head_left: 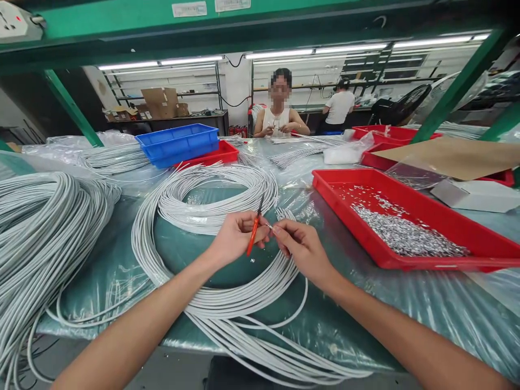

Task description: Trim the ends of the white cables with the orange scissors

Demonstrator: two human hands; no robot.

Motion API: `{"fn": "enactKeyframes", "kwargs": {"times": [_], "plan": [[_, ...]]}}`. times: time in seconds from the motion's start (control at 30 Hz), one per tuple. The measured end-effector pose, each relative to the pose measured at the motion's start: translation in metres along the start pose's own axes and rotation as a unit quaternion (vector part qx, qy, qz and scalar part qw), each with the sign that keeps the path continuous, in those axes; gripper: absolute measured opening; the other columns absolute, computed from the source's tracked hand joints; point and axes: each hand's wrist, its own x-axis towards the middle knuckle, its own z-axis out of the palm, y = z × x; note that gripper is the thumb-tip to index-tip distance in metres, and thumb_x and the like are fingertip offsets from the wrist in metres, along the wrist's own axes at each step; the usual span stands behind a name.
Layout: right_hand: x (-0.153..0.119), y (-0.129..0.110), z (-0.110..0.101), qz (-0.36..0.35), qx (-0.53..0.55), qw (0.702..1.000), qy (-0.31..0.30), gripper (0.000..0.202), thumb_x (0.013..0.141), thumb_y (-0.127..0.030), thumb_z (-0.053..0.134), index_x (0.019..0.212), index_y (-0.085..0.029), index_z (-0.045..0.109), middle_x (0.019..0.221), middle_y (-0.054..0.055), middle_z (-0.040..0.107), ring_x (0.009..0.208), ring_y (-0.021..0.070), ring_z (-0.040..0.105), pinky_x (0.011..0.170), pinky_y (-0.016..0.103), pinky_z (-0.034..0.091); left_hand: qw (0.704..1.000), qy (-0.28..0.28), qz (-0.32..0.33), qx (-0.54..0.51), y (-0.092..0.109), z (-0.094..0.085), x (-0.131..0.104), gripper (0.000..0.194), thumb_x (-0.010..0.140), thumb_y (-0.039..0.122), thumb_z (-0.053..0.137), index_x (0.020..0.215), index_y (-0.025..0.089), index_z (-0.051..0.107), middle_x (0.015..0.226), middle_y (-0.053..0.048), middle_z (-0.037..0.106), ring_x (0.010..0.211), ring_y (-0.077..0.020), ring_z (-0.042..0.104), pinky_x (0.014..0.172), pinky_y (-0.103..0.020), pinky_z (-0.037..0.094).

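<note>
My left hand is closed round a small orange-handled tool, its thin dark tip pointing up. Just to the right, my right hand pinches a small piece at the end of a white cable, close against the left fingertips; the piece is too small to make out. Beneath both hands lie coils of white cable, with cut ends bunched near the right fingers. A tiny metal bit rests on the green table below the orange tool.
A red tray of small metal parts stands at the right. More cable coils hang over the left edge. Behind are a blue bin, a white box, and a person seated across the table. Green frame bars cross overhead.
</note>
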Motion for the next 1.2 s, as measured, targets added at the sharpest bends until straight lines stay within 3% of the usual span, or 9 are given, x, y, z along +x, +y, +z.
{"fn": "enactKeyframes", "kwargs": {"times": [0.17,0.33,0.53,0.87,1.2], "plan": [[0.0,-0.001,-0.001,0.015,0.009,1.0,-0.004,0.035,0.088,-0.047,0.058,0.068,-0.018,0.059,0.051,-0.004,0.043,0.046,0.0093,0.038,0.045,0.025,0.031,1.0,-0.001,0.0,-0.003,0.0,-0.001,0.0,0.028,0.072,0.037,0.077,0.079,0.013,0.063,0.061,0.001,0.062,0.052,-0.0098,0.06,0.051,-0.019,0.045],[-0.004,-0.004,0.001,-0.025,-0.034,0.998,0.044,0.027,0.087,-0.039,0.061,0.071,-0.017,0.063,0.059,-0.001,0.053,0.055,0.0113,0.046,0.052,0.025,0.037,1.0,-0.001,0.0,-0.013,0.003,-0.001,-0.001,0.027,0.072,0.035,0.077,0.08,0.013,0.064,0.063,0.0,0.063,0.052,-0.0091,0.059,0.051,-0.019,0.046],[-0.006,-0.007,0.001,-0.041,-0.057,0.996,0.046,0.022,0.088,-0.033,0.061,0.073,-0.016,0.065,0.064,0.001,0.06,0.058,0.0123,0.049,0.055,0.026,0.039,0.999,0.001,-0.016,-0.033,0.008,0.001,-0.002,0.027,0.07,0.034,0.079,0.076,0.013,0.063,0.058,0.002,0.061,0.052,-0.0094,0.059,0.052,-0.019,0.047],[-0.003,0.002,0.0,-0.046,-0.041,0.998,0.019,0.026,0.091,-0.034,0.057,0.074,-0.016,0.065,0.067,0.002,0.062,0.06,0.0128,0.052,0.057,0.025,0.039,0.998,0.004,-0.035,-0.058,0.011,0.004,-0.001,0.029,0.065,0.032,0.081,0.07,0.012,0.061,0.056,0.001,0.062,0.049,-0.0083,0.056,0.053,-0.019,0.046],[-0.001,0.007,0.005,-0.043,-0.036,0.998,0.022,0.032,0.092,-0.039,0.054,0.072,-0.016,0.062,0.063,0.001,0.058,0.056,0.0115,0.047,0.054,0.024,0.035,0.999,0.0,-0.019,-0.028,0.002,0.001,0.003,0.026,0.073,0.034,0.076,0.074,0.012,0.062,0.058,0.0,0.062,0.05,-0.0089,0.056,0.053,-0.02,0.044]]}}
